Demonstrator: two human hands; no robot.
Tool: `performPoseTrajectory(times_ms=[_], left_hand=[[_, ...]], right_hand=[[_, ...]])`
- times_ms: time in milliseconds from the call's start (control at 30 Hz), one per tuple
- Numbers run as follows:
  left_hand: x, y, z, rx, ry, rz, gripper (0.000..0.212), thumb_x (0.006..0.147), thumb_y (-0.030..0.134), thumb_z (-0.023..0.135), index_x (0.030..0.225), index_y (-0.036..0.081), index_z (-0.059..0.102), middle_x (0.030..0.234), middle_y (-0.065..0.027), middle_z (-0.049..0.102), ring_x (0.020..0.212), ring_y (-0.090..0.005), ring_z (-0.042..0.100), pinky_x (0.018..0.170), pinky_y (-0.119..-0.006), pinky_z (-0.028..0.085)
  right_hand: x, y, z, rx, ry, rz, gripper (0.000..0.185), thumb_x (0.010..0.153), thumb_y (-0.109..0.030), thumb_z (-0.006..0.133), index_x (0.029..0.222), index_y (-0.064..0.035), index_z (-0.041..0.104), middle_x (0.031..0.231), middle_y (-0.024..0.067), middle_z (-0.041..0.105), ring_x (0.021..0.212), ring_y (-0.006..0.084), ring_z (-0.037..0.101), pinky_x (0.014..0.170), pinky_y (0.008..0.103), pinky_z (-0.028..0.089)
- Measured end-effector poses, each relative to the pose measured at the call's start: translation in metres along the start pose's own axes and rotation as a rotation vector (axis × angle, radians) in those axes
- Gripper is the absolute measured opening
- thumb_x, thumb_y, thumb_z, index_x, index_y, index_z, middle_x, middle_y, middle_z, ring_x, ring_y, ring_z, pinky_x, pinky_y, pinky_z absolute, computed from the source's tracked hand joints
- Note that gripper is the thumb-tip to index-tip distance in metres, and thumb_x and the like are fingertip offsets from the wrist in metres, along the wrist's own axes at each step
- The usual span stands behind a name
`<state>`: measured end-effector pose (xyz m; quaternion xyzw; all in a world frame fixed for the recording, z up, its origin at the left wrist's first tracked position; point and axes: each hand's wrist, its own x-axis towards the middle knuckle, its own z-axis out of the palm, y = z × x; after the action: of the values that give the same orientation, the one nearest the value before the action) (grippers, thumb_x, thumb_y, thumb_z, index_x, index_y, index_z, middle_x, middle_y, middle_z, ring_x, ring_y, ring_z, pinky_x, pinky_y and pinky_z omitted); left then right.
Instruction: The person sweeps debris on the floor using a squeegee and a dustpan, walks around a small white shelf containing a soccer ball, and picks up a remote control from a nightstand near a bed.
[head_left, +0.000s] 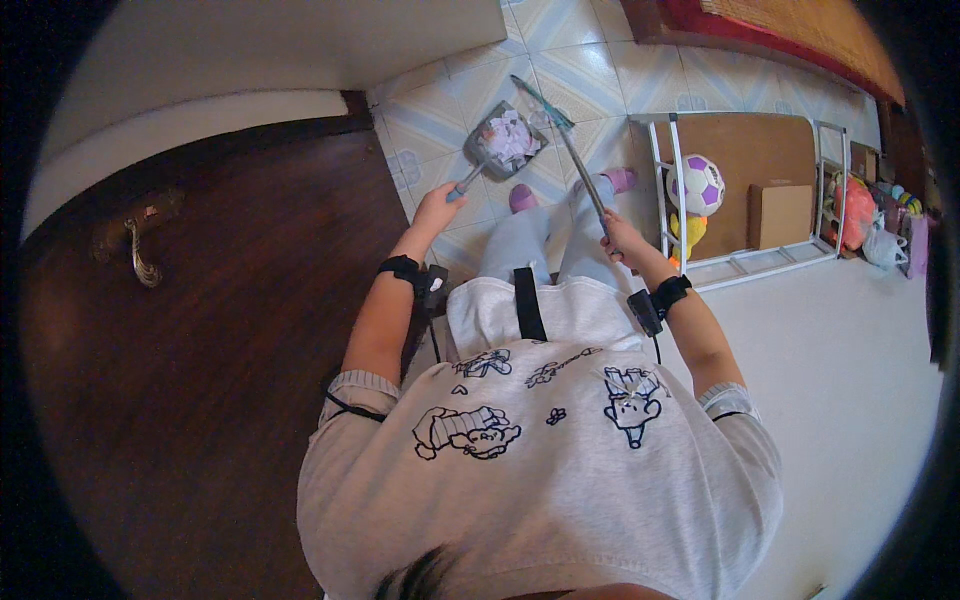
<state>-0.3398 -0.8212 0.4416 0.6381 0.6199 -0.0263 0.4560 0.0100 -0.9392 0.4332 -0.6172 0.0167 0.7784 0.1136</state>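
Note:
My left hand (439, 208) is closed around the short handle of a grey dustpan (478, 159). Crumpled pale pink and white scraps of paper (510, 139) lie heaped in the pan. My right hand (624, 238) grips the long thin handle of a broom or floor squeegee with a narrow green head (541, 101); which of the two, I cannot tell. That head lies at a slant beside the far right side of the dustpan, and a few pale scraps show between them. Both tools are over the patterned tile floor (592, 75), ahead of my pink shoes.
A dark wooden door (225, 300) with a metal handle (140, 253) stands on the left. On the right, a white metal frame (757, 271) surrounds a purple-and-white ball (696, 185), a yellow toy (688, 234) and a cardboard box (781, 216). Plastic bags (883, 247) lie beyond it.

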Motion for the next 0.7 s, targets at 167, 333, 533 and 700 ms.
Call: performPoseTrajectory(times_ms=[167, 333, 533, 700], left_hand=[[0.004, 0.005, 0.002, -0.015, -0.061, -0.042, 0.035, 0.073, 0.024, 0.060, 0.102, 0.007, 0.055, 0.094, -0.0150, 0.058, 0.089, -0.0274, 0.055, 0.076, -0.031, 0.042], [0.002, 0.009, -0.002, 0.024, -0.034, -0.048, 0.035, 0.072, 0.023, 0.061, 0.102, 0.006, 0.055, 0.098, -0.0146, 0.058, 0.092, -0.0267, 0.055, 0.079, -0.030, 0.041], [0.001, 0.000, 0.001, 0.002, -0.017, -0.009, 0.035, 0.072, 0.024, 0.061, 0.102, 0.006, 0.055, 0.096, -0.0160, 0.058, 0.091, -0.0286, 0.055, 0.078, -0.032, 0.041], [0.003, -0.006, 0.009, -0.017, -0.003, 0.014, 0.033, 0.073, 0.025, 0.059, 0.100, 0.008, 0.055, 0.090, -0.0164, 0.058, 0.085, -0.0315, 0.055, 0.073, -0.035, 0.043]], right_hand=[[-0.025, -0.013, -0.029, 0.166, -0.128, 0.087, 0.037, 0.087, -0.026, 0.030, 0.124, -0.0260, 0.034, 0.063, 0.0009, 0.039, 0.040, 0.0068, 0.027, 0.032, 0.0200, 0.021], [-0.044, -0.001, -0.032, -0.048, -0.055, 0.004, 0.036, 0.088, -0.029, 0.032, 0.123, -0.0253, 0.037, 0.059, -0.0002, 0.037, 0.039, 0.0059, 0.026, 0.032, 0.0192, 0.021], [-0.026, 0.009, -0.028, -0.133, 0.132, -0.085, 0.037, 0.088, -0.031, 0.035, 0.125, -0.0271, 0.035, 0.057, -0.0018, 0.036, 0.038, 0.0055, 0.023, 0.033, 0.0184, 0.019], [-0.002, 0.038, -0.048, -0.361, 0.309, -0.198, 0.037, 0.087, -0.027, 0.035, 0.124, -0.0193, 0.037, 0.065, 0.0136, 0.051, 0.048, 0.0217, 0.047, 0.040, 0.0333, 0.038]])
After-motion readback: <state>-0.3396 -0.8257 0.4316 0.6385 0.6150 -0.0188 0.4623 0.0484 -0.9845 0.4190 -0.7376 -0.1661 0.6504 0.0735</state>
